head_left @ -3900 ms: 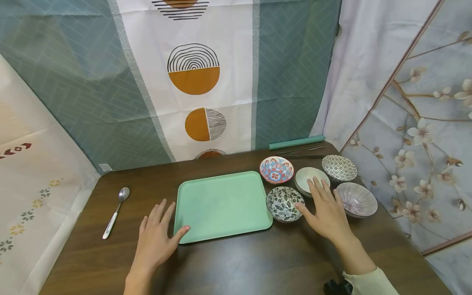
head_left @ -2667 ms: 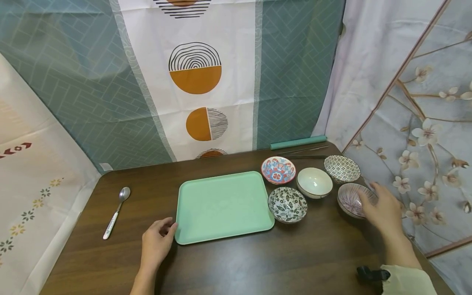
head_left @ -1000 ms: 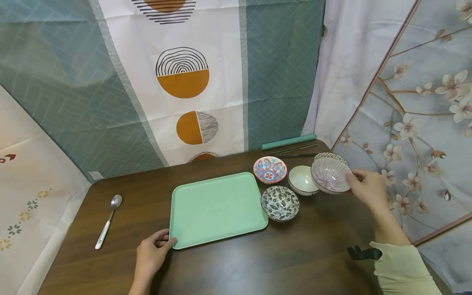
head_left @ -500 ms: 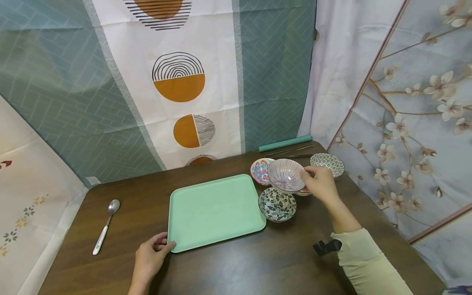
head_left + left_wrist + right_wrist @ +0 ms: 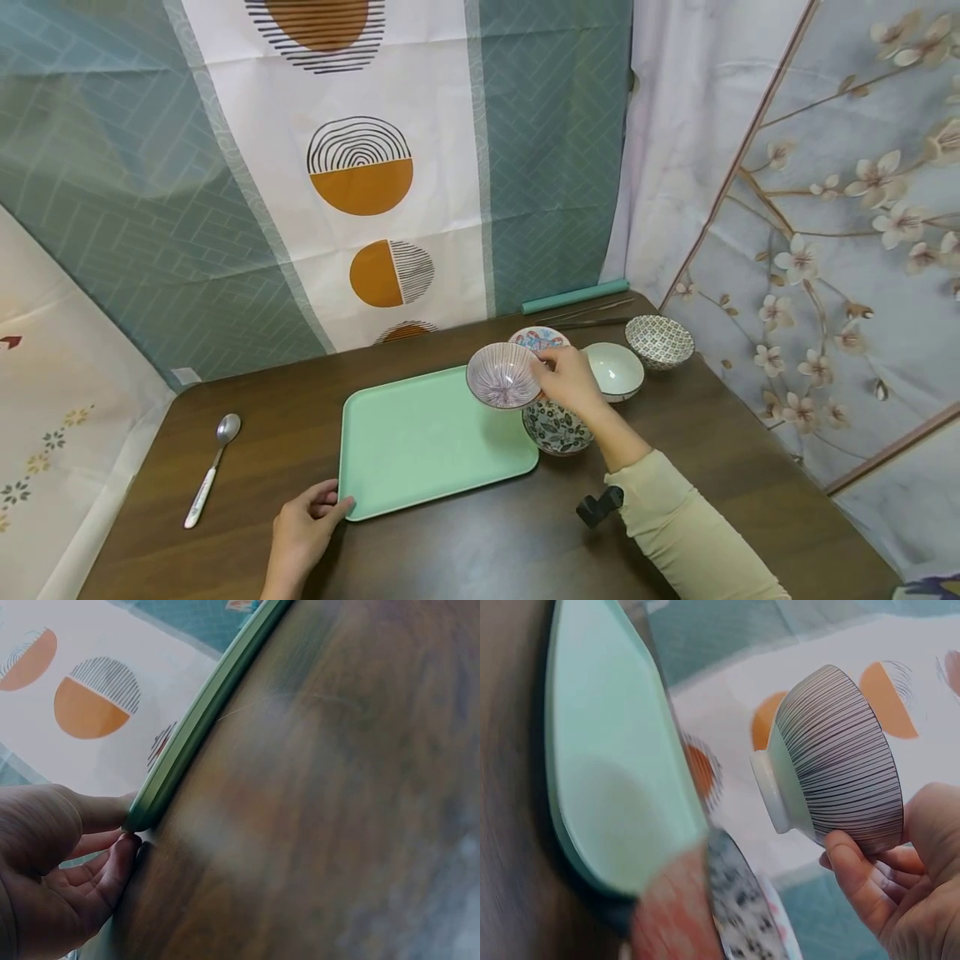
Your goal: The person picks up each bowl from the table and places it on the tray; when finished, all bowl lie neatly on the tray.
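My right hand (image 5: pixel 566 379) pinches the rim of a striped bowl (image 5: pixel 502 377) and holds it in the air over the right part of the green tray (image 5: pixel 420 458). In the right wrist view the bowl (image 5: pixel 840 757) shows thin dark lines outside and a white foot, with fingertips against its wall. My left hand (image 5: pixel 303 525) grips the tray's near left corner, thumb above and fingers curled below, as the left wrist view shows at the tray edge (image 5: pixel 161 780). A black-and-white floral bowl (image 5: pixel 557 429) stands at the tray's right side, partly hidden by my right hand.
A red-and-blue bowl (image 5: pixel 540 337), a plain white bowl (image 5: pixel 615 371) and a dotted bowl (image 5: pixel 660 340) stand at the right. Chopsticks (image 5: pixel 592 322) and a teal rod (image 5: pixel 576 297) lie at the back edge. A spoon (image 5: pixel 213 468) lies at the left.
My right hand reached the striped bowl at the far right, lifted it and carried it left over the other bowls to above the tray. The left hand moved onto the tray's corner.
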`<state>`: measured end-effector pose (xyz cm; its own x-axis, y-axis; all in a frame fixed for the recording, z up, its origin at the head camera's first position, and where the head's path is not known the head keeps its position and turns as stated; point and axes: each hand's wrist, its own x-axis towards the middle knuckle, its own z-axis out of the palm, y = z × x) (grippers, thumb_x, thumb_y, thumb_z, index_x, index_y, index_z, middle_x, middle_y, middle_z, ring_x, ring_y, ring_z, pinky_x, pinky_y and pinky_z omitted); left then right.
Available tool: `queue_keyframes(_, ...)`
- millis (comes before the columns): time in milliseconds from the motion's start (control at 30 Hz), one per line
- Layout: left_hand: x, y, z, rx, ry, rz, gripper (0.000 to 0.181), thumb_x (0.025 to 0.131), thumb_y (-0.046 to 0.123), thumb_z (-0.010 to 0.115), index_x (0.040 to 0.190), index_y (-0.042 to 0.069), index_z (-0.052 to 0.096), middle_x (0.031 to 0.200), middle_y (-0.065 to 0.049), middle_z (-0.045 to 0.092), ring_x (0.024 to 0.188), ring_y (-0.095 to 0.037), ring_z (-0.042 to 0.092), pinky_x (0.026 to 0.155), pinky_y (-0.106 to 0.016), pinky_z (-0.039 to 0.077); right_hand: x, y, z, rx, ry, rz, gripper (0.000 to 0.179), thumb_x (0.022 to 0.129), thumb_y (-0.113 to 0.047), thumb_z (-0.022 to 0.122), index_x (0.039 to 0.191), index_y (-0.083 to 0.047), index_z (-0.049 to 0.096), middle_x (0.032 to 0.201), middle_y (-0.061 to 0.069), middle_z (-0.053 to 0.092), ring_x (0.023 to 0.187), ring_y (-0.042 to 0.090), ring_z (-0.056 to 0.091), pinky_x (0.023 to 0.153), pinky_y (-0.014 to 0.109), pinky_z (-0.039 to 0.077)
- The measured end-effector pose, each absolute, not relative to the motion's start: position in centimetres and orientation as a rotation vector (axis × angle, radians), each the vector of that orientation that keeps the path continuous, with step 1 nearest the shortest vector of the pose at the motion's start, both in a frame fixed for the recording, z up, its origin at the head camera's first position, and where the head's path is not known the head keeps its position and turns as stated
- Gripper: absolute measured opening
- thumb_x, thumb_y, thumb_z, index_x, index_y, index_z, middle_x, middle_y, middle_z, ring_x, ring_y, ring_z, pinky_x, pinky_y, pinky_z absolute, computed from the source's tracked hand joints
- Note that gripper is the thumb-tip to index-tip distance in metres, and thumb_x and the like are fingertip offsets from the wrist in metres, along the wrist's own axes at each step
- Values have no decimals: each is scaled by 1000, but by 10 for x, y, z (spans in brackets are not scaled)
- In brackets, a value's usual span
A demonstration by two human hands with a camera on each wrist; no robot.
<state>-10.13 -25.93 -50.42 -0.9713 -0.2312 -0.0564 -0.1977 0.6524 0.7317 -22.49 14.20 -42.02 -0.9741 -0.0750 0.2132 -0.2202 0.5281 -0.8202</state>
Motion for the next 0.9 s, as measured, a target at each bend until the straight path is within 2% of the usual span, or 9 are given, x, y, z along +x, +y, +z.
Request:
queue_keyframes(133, -102, -259, -505, 366, -2819, -1243, 42, 88, 20, 79, 121, -4, 69, 97, -6, 71, 82, -16, 64, 65, -24, 50, -226, 120, -426, 291, -2609, 1474, 21, 97, -6, 58, 102, 3, 76, 61, 10, 68, 45, 15, 64, 49, 38, 56)
queue_keyframes(200, -101, -259, -505, 376, -2822, -1241, 42, 88, 20, 79, 121, -4, 69, 97, -6, 71, 82, -16, 64, 65, -24, 50, -227, 109, -430, 323, -2614, 1465, 20, 97, -5, 58, 97, 2, 77, 58, 9, 67, 44, 12, 63, 72, 47, 59)
queue_keyframes(300, -98, -261, -506, 397, -2830, -1227, 42, 89, 20, 79, 121, -4, 69, 97, -6, 71, 82, -16, 64, 66, -24, 50, -229, 93, -434, 356, -2636, 1483, 21, 98, -6, 58, 92, 1, 77, 55, 6, 66, 44, 11, 63, 76, 52, 58)
queue_keyframes(367, -97, -262, -506, 401, -2836, -1219, 42, 89, 20, 79, 121, -4, 69, 97, -6, 71, 83, -16, 65, 66, -24, 50, -230, 83, -436, 360, -2655, 1499, 21, 98, -7, 58, 90, 1, 76, 53, 3, 65, 44, 11, 63, 73, 46, 59)
queue_keyframes(433, -97, -262, -506, 399, -2841, -1215, 42, 89, 21, 79, 122, -4, 69, 97, -6, 72, 84, -16, 65, 67, -24, 50, -231, 73, -438, 355, -2670, 1534, 21, 98, -7, 58, 92, 1, 77, 52, 2, 64, 44, 11, 64, 50, 37, 56)
queue_keyframes(467, -97, -262, -506, 398, -2843, -1219, 43, 89, 22, 79, 122, -4, 69, 98, -6, 71, 84, -17, 65, 67, -24, 50, -231, 69, -438, 362, -2675, 1531, 22, 98, -7, 58, 92, 2, 77, 52, 2, 64, 44, 12, 64, 48, 34, 55)
queue_keyframes(567, -99, -262, -506, 401, -2849, -1216, 44, 89, 23, 79, 123, -4, 69, 98, -6, 71, 85, -17, 65, 67, -24, 50, -233, 57, -440, 375, -2704, 1489, 23, 99, -7, 56, 92, -1, 78, 50, 0, 64, 43, 9, 63, 55, 28, 56)
queue_keyframes(767, -101, -260, -506, 397, -2859, -1205, 45, 90, 25, 79, 123, -2, 69, 99, -5, 72, 86, -16, 65, 69, -25, 49, -234, 34, -452, 391, -2709, 1382, 25, 96, -4, 57, 81, -3, 77, 47, -3, 61, 39, 4, 58, 43, 22, 46)
queue_keyframes(900, -101, -259, -506, 394, -2865, -1200, 45, 89, 26, 79, 123, -2, 69, 98, -4, 72, 85, -16, 65, 70, -26, 49, -231, 22, -461, 352, -2715, 1421, 25, 95, -3, 58, 78, -1, 76, 47, -2, 62, 39, 4, 58, 44, 21, 47)
